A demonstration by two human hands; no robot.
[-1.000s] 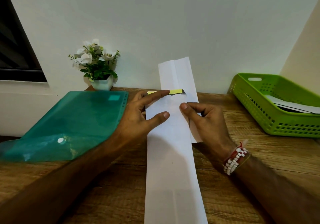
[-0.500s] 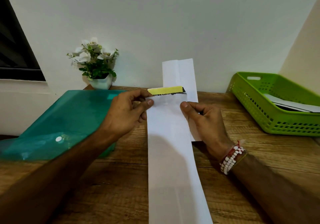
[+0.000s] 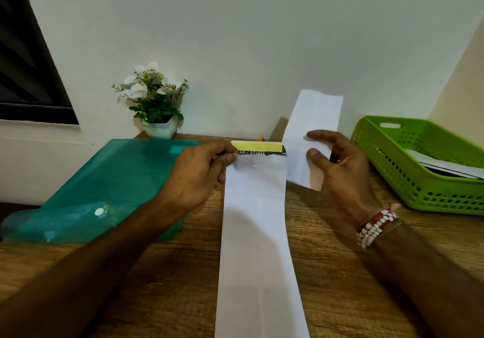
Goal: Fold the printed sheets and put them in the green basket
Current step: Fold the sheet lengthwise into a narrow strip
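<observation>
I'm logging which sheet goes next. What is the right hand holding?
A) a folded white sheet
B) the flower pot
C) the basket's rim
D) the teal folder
A: the right hand pinches a folded white sheet, beside the long sheet gripped by the left hand.
</observation>
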